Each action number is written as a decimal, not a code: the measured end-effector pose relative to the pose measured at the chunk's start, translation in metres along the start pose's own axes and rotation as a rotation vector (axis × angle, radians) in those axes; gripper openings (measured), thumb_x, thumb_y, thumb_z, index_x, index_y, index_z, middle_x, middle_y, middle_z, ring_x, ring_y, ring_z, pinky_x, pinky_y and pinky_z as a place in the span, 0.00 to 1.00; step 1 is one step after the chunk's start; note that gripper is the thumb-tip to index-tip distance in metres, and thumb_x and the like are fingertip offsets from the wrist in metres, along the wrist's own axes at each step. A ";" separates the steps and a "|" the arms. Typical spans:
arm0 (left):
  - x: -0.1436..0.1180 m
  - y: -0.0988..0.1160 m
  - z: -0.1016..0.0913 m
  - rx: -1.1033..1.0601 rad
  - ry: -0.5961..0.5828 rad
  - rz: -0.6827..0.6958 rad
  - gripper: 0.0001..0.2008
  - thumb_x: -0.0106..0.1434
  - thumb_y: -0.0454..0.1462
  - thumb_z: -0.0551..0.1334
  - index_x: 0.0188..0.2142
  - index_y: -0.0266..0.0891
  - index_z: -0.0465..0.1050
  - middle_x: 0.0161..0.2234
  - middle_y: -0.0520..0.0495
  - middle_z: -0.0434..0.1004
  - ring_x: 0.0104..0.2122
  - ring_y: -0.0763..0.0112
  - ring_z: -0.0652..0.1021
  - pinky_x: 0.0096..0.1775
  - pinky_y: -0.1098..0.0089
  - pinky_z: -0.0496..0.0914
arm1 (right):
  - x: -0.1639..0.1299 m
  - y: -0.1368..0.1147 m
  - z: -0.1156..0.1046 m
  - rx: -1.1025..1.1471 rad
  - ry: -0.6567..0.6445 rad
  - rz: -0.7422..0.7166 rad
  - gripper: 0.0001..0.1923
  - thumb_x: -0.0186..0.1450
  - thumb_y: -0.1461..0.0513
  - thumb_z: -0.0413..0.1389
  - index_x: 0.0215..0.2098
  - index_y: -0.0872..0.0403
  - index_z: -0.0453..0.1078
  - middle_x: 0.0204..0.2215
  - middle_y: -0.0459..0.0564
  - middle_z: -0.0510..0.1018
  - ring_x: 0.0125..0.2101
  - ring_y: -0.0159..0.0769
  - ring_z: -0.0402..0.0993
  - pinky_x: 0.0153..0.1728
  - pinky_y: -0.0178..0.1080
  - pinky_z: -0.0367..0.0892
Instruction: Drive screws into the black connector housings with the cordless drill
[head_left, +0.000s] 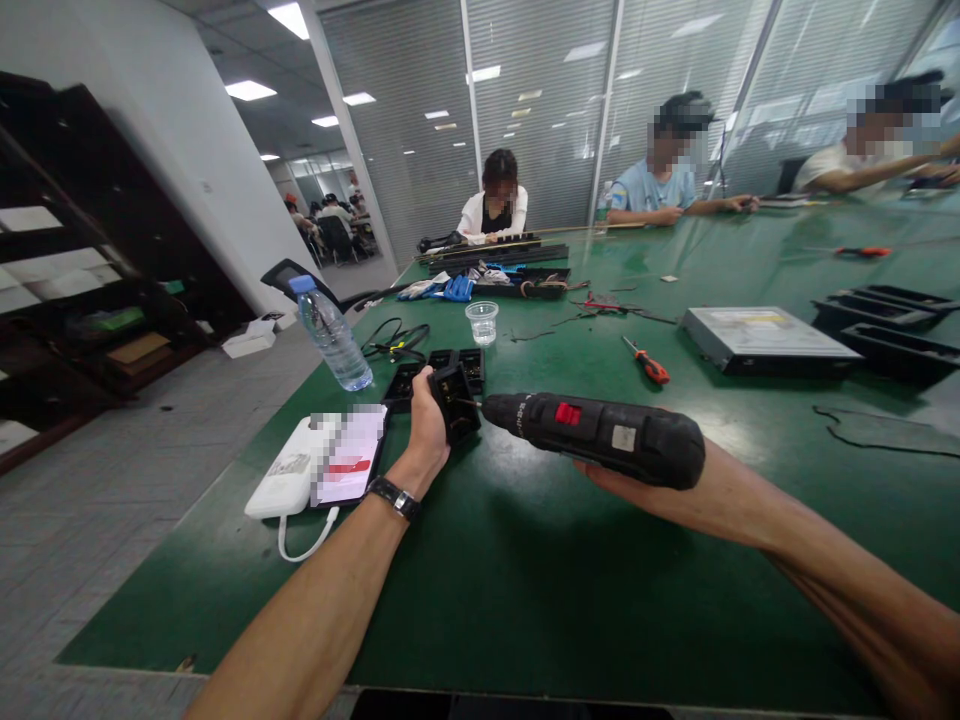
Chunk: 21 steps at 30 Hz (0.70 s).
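My left hand (428,425) grips a small black plastic box (459,408) with an open face turned to the right, held over the table. In my right hand (630,490) is a black cordless drill (600,432) with a red switch on top, lying level and pointing left. Its bit reaches the inside of the box; whether it touches a screw is too small to tell. The drill body hides most of my right fingers. Just behind my left hand, more black boxes (472,368) of the same kind stand on the table.
Left of me are a water bottle (334,335), a white power bank (289,465) and a phone (352,465). A plastic cup (482,323), a screwdriver (646,362), a metal drive case (769,338) and black trays (892,340) lie farther off on the green table (525,600). Several people sit opposite.
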<state>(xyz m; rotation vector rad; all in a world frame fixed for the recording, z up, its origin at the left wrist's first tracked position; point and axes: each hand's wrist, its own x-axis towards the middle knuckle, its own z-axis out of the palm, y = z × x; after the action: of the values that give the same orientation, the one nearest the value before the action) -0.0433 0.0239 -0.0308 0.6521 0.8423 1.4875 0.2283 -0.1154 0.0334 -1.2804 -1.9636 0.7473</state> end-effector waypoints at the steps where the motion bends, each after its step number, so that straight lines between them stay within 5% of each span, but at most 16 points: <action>1: 0.000 0.000 0.000 -0.001 0.001 0.006 0.20 0.70 0.56 0.70 0.39 0.42 0.78 0.33 0.48 0.86 0.35 0.58 0.87 0.35 0.65 0.80 | 0.000 0.001 0.000 0.002 -0.001 0.002 0.12 0.67 0.53 0.66 0.31 0.50 0.78 0.28 0.50 0.86 0.28 0.44 0.81 0.30 0.41 0.78; 10: -0.001 0.001 0.000 0.020 -0.018 0.005 0.19 0.75 0.54 0.63 0.40 0.42 0.78 0.35 0.46 0.87 0.38 0.59 0.88 0.35 0.67 0.80 | -0.003 0.006 0.001 -0.018 0.005 0.027 0.12 0.67 0.52 0.67 0.34 0.52 0.80 0.33 0.53 0.89 0.32 0.45 0.85 0.33 0.43 0.80; 21: 0.001 -0.001 -0.002 0.007 -0.017 0.019 0.18 0.73 0.54 0.66 0.39 0.42 0.78 0.32 0.49 0.84 0.35 0.60 0.87 0.36 0.68 0.80 | -0.002 0.006 0.001 -0.002 -0.009 0.028 0.13 0.67 0.50 0.65 0.34 0.51 0.80 0.32 0.53 0.89 0.31 0.46 0.85 0.31 0.44 0.80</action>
<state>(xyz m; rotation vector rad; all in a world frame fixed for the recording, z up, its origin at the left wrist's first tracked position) -0.0444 0.0247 -0.0329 0.6785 0.8311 1.4947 0.2313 -0.1150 0.0277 -1.3100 -1.9579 0.7668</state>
